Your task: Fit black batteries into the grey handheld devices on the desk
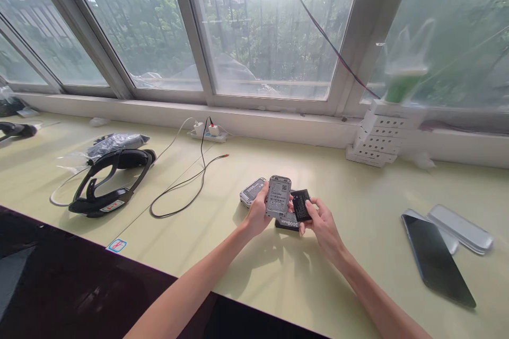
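Left hand (258,215) wrapped around a grey battery pack (278,196), fingers closed on its edge, label side tipped up toward the camera, held clear of the pale green desk (246,275). Right hand (323,225) pinching a small black battery (301,205) between thumb and fingertips, just right of the grey pack and touching or nearly touching it, hard to tell which. Another black battery (287,222) lying flat on the desk directly under the grey pack, "3000mAh" printed on it. Second grey pack (252,192) resting on the desk just left of the held one, partly behind the left hand.

Further left of the grey pack: black cable (186,183) looping over the desk, white power strip (209,134) back by the window ledge, black head-worn rig (107,183) well off to the left with a plastic bag (113,143) behind it. Well right of the grey pack: dark phone (437,259) lying flat, silver cases (461,228) just beside it. Stack of white boxes (377,140) up against the window frame, behind and right of the pack.
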`<act>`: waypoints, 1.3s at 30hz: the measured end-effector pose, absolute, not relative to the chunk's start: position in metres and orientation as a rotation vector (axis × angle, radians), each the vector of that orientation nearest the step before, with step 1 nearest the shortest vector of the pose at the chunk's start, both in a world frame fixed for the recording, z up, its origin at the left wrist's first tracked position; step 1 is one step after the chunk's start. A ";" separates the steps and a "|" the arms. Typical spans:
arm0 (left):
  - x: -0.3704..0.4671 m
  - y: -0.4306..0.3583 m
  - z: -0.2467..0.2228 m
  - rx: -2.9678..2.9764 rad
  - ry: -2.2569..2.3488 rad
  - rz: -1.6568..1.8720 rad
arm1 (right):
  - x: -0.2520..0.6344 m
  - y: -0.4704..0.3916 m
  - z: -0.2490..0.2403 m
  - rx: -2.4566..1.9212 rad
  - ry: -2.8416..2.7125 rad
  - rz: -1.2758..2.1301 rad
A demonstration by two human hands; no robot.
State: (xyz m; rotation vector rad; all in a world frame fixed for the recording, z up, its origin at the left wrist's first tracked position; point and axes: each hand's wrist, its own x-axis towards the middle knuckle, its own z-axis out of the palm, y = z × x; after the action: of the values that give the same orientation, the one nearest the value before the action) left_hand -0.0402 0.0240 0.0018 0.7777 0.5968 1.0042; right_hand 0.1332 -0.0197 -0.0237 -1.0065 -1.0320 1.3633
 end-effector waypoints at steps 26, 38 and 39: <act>-0.033 0.020 0.005 0.611 0.701 0.936 | 0.131 -0.025 -0.018 -0.912 -0.956 1.667; -0.032 0.019 -0.002 0.716 0.758 0.863 | 0.136 -0.022 -0.016 -0.974 -0.849 1.324; -0.032 0.019 -0.003 0.732 0.755 0.843 | 0.135 -0.022 -0.015 -0.994 -0.873 1.273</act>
State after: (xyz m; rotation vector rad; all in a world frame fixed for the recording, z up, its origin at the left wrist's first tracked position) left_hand -0.0322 0.0193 -0.0030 0.7317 0.7548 0.8427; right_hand 0.1346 -0.0224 -0.0151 -0.9937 -0.8734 1.2733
